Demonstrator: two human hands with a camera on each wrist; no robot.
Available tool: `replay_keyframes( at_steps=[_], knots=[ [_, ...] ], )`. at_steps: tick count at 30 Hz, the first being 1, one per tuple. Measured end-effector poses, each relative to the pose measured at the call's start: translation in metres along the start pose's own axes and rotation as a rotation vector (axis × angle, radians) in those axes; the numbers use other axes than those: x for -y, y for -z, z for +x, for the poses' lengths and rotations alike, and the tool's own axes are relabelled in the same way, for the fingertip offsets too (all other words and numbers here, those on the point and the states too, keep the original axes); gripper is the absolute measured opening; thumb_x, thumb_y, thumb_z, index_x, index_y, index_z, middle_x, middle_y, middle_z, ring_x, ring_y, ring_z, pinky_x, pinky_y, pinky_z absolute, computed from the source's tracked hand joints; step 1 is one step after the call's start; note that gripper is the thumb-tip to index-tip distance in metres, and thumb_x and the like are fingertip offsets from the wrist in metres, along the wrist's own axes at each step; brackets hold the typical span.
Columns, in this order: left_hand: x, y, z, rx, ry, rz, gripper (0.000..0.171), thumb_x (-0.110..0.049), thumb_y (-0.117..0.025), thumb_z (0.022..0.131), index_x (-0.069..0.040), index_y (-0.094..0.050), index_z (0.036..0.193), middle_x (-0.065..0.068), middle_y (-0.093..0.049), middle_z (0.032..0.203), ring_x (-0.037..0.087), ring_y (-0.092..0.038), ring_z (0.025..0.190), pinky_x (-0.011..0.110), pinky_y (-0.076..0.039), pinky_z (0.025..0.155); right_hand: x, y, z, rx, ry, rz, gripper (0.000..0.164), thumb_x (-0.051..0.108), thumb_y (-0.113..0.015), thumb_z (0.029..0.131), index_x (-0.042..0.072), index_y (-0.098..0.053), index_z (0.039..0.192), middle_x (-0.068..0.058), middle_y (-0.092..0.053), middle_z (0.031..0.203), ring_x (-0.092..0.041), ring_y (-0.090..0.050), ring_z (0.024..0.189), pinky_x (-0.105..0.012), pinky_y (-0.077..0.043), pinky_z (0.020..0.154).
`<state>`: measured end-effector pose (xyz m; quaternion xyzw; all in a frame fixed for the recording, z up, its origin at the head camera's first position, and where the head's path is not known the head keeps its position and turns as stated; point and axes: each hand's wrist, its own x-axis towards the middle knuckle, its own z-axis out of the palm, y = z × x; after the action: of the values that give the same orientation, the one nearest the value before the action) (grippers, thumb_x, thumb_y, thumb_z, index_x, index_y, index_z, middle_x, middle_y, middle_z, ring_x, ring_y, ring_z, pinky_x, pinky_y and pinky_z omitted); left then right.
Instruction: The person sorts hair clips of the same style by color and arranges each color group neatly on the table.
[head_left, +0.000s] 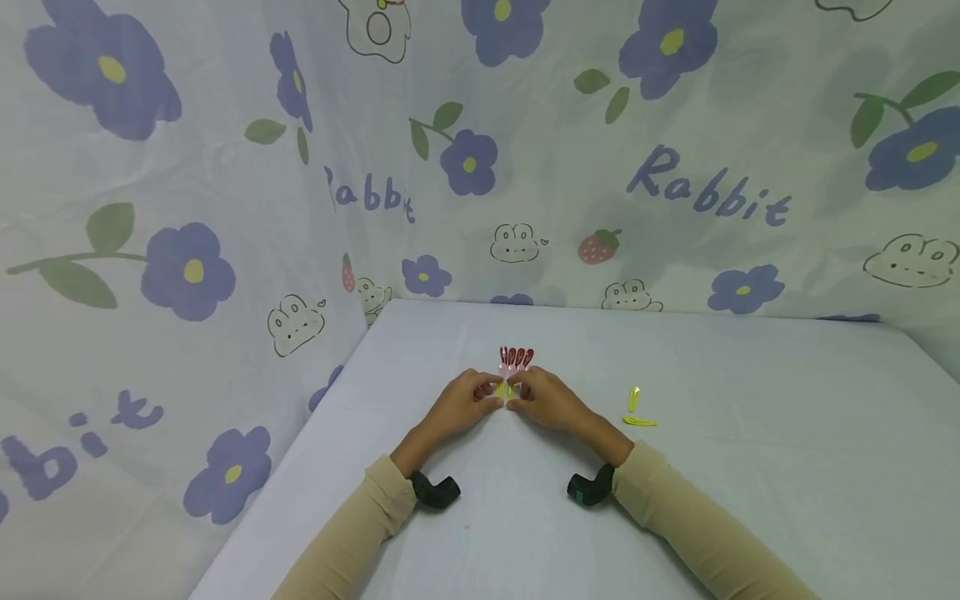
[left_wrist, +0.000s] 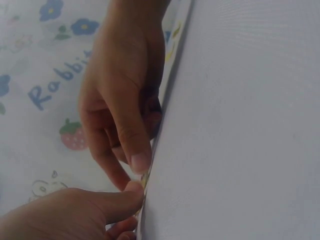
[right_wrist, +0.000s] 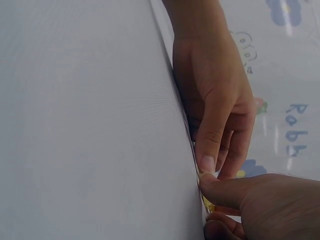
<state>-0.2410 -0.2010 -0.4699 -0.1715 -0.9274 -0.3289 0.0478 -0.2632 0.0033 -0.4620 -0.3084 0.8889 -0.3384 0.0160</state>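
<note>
Snap hair clips stand in a row at mid-table: several red clips (head_left: 521, 357) at the back, pink ones (head_left: 503, 369) in front of them, partly behind the fingers. In front of these, my left hand (head_left: 467, 398) pinches a yellow hair clip (head_left: 500, 389) between thumb and index finger. Right beside it, my right hand (head_left: 551, 402) pinches another yellow hair clip (head_left: 512, 391). The fingertips of both hands nearly meet. In the right wrist view, yellow (right_wrist: 208, 204) shows under the right hand (right_wrist: 275, 200). The fingers hide much of both clips.
Two more yellow hair clips lie to the right of the hands, one pointing away (head_left: 634, 398) and one crosswise (head_left: 640, 421). The white tabletop (head_left: 750, 467) extends to a printed cloth backdrop (head_left: 555, 192) behind and at the left.
</note>
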Motion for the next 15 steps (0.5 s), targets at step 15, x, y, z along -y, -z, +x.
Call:
replay_keyframes(
  at_steps=[15],
  knots=[
    [-0.0007, -0.0013, 0.0004, 0.004, 0.019, 0.010, 0.037, -0.020, -0.072, 0.092, -0.010, -0.068, 0.127, 0.004, -0.063, 0.098, 0.012, -0.057, 0.086, 0.030, -0.049, 0.078, -0.0021, 0.0003, -0.0001, -0.007, 0.009, 0.000, 0.037, 0.017, -0.077, 0.088, 0.005, -0.067, 0.122, -0.005, -0.060, 0.092, -0.013, -0.052, 0.080, -0.027, -0.043, 0.069]
  ],
)
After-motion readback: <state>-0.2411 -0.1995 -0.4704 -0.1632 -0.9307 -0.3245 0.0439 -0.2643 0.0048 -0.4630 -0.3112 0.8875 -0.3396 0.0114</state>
